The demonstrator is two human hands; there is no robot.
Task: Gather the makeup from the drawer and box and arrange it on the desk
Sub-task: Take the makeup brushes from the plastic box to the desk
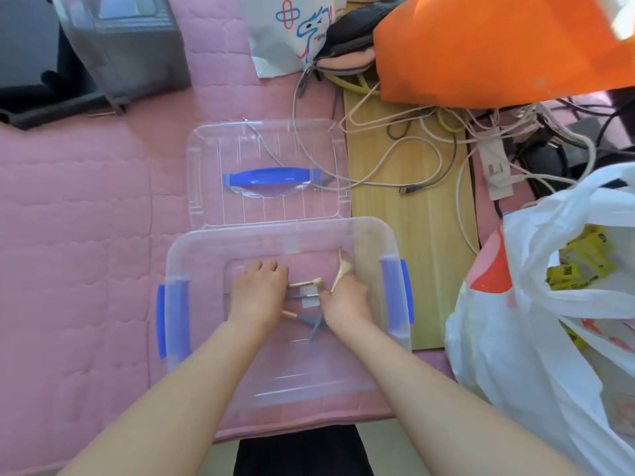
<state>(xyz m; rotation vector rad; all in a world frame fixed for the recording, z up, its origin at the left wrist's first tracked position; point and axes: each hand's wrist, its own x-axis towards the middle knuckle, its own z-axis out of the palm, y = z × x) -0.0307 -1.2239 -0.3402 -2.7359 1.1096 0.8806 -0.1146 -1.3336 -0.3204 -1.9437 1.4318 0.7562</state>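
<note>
A clear plastic box [192, 249] with blue side latches stands open on a pink quilted mat. Both my hands reach inside it. My left hand [258, 291] curls over the handles of several makeup brushes [305, 283] lying on the box floor. My right hand [345, 298] grips a pale cream-coloured item [343, 267] that sticks up above its fingers; what that item is I cannot tell. More grey-handled brushes [311, 324] lie crossed between my wrists. The box's clear lid [264, 132] with a blue handle [271, 176] lies flat just behind the box.
A wooden board [412, 235] with tangled cables [429, 149] lies right of the box. A white plastic bag [536, 304] with yellow packets fills the right side. An orange object [498, 46] and a printed bag [292, 29] sit behind. Dark items lie far left.
</note>
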